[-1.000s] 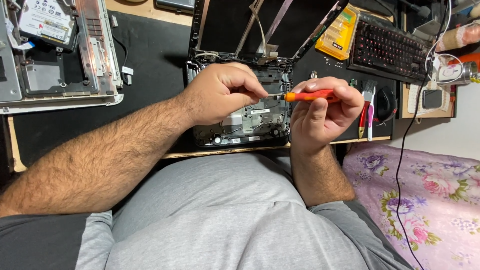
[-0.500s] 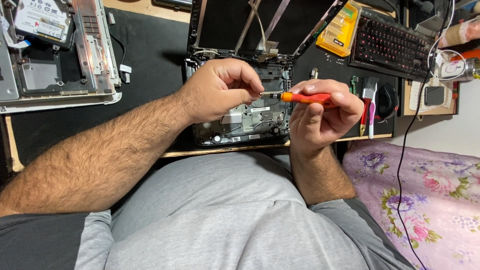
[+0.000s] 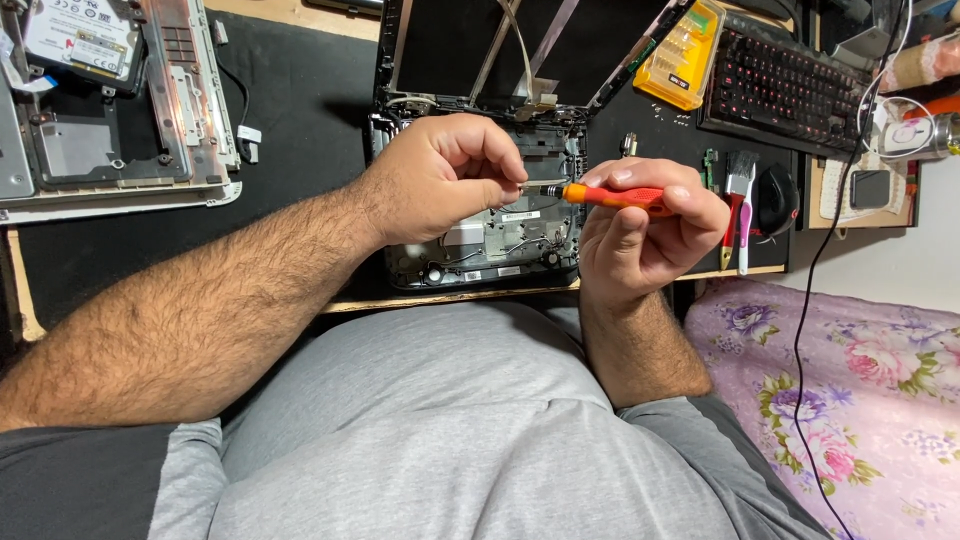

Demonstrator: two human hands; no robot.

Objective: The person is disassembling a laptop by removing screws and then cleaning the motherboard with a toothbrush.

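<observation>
both hands barely shifted since a second ago: right hand [image 3: 645, 235] grips orange screwdriver [image 3: 605, 196], left hand [image 3: 445, 180] pinched on its tip, over opened laptop base [image 3: 480, 240]; yellow bit case [image 3: 685, 52], keyboard [image 3: 785, 85] beyond-right of base.

The screwdriver [image 3: 615, 196] lies crosswise in the right hand [image 3: 645, 235], its tip reaching into the fingers of the left hand [image 3: 445, 180] just beside it. Under both hands sits the opened laptop [image 3: 480, 235]. Beyond the right hand are the bit case [image 3: 685, 55] and keyboard [image 3: 775, 85]; right of it, the brush [image 3: 738, 205] and mouse [image 3: 775, 200]. Far left of the left hand lies another opened case [image 3: 110, 110]
</observation>
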